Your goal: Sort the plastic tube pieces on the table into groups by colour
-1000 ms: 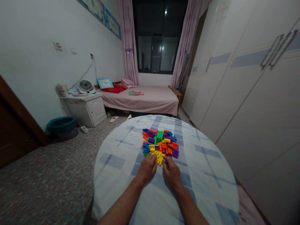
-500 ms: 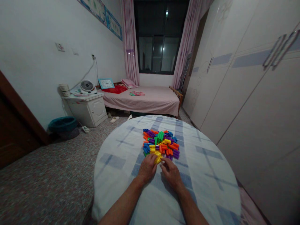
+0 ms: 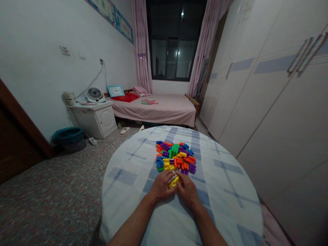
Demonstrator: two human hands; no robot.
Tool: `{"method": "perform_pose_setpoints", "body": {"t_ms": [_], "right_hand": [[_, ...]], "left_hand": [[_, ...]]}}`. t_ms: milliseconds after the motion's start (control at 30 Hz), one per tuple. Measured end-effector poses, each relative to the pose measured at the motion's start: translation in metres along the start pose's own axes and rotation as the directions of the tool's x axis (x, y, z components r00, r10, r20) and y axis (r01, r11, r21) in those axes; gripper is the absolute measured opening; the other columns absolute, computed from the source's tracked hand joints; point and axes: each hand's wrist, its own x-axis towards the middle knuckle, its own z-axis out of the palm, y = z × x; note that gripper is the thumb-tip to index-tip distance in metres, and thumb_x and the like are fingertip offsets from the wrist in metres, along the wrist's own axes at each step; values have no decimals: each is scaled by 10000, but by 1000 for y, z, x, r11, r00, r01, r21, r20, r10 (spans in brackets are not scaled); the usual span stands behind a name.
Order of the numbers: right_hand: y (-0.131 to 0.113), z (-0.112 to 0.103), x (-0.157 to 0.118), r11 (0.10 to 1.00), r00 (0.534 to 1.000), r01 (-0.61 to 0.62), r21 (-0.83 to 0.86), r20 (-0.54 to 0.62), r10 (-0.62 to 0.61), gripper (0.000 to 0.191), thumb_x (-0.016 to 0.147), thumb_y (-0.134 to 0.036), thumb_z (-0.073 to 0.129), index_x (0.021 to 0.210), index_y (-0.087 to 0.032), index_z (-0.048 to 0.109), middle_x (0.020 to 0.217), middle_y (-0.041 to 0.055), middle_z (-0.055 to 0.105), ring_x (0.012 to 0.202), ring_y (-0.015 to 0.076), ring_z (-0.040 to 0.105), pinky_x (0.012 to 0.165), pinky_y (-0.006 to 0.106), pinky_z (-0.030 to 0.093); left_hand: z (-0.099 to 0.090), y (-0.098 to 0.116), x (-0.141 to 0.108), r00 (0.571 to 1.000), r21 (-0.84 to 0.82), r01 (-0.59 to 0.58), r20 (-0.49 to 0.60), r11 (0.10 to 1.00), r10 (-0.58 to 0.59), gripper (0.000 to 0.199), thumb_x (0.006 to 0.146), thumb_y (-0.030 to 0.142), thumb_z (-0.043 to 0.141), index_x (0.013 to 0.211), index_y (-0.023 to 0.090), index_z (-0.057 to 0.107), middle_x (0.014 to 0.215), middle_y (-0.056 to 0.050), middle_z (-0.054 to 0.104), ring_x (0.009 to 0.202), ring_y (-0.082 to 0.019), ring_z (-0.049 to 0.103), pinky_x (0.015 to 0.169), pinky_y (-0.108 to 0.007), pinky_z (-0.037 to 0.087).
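Observation:
Both my hands meet around a yellow plastic toy block (image 3: 173, 182) just in front of the pile. My left hand (image 3: 162, 185) curls its fingers over the block's left side. From the right, my right hand (image 3: 187, 189) closes its fingers on the same block. Its exact shape is partly hidden by the fingers. Just beyond them lies a heap of colourful plastic blocks (image 3: 176, 153) in orange, purple, green, blue and yellow, several of them joined in ribbed clusters.
The heap rests on a round table (image 3: 123, 194) with a white and blue checked cloth. Beyond it is a bed (image 3: 169, 107). A white cabinet (image 3: 94, 118) with a fan (image 3: 95, 94) and a teal-lined bin (image 3: 68, 136) are at left; a wardrobe (image 3: 256, 89) lines the right.
My hands have drawn back slightly toward me from the heap's near edge, bringing the yellow block with them. Other yellow blocks at that edge now show.

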Motion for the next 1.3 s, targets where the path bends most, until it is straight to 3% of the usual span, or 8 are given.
{"method": "perform_pose_setpoints", "body": {"t_ms": [167,300,400,567,767,1067,1300], "right_hand": [[0,-2,2,998,995,-29,59,-96,35,275,772,-215,492,1022,-173,598,969,64,613,920,195,569,845,329,448],[-3,-5,3,991,994,-17,136,-103,31,219,778,-233,488,958,-175,598,906,52,604,856,182,573,788,305,454],[-5,-7,3,978,998,-19,208,-59,32,226,789,-251,485,966,-174,602,920,53,619,863,182,581,794,299,452],[-4,-6,4,939,986,-134,316,-52,158,270,797,-315,488,982,-165,615,956,65,650,869,197,605,795,306,461],[0,-3,7,883,961,-200,425,-88,261,321,761,-375,531,973,-155,629,939,77,674,843,218,620,771,325,482],[2,-3,10,802,944,-230,551,-74,321,336,742,-392,552,963,-154,640,934,78,686,835,221,633,758,341,505],[2,-5,11,791,942,-217,572,-89,323,331,731,-398,571,946,-158,648,940,82,683,833,222,627,764,347,501]], "left_hand": [[1,1,-1,999,41,-12,37,999,10,444,694,304,656,1114,209,550,1097,-82,578,1041,-244,520,931,-405,424],[1,1,-1,999,56,-12,44,998,10,365,767,312,598,1118,229,540,1054,-75,590,1014,-232,535,908,-401,430],[0,1,-1,998,61,-12,54,998,9,335,798,318,576,1119,231,534,1045,-69,591,1001,-223,537,894,-390,433],[1,0,-1,998,70,21,56,997,-25,258,803,303,587,1037,202,545,1006,-61,590,975,-218,529,878,-373,436],[3,-2,0,999,59,22,43,998,-25,341,820,306,570,1138,197,509,1081,-72,576,1030,-218,507,924,-376,425],[4,-5,0,999,25,44,20,999,-45,380,803,280,589,1169,195,531,1133,-71,587,1073,-215,510,970,-383,417],[3,-7,-1,999,-4,45,1,999,-45,415,804,294,594,1206,211,534,1179,-73,582,1114,-217,500,997,-388,408]]}}
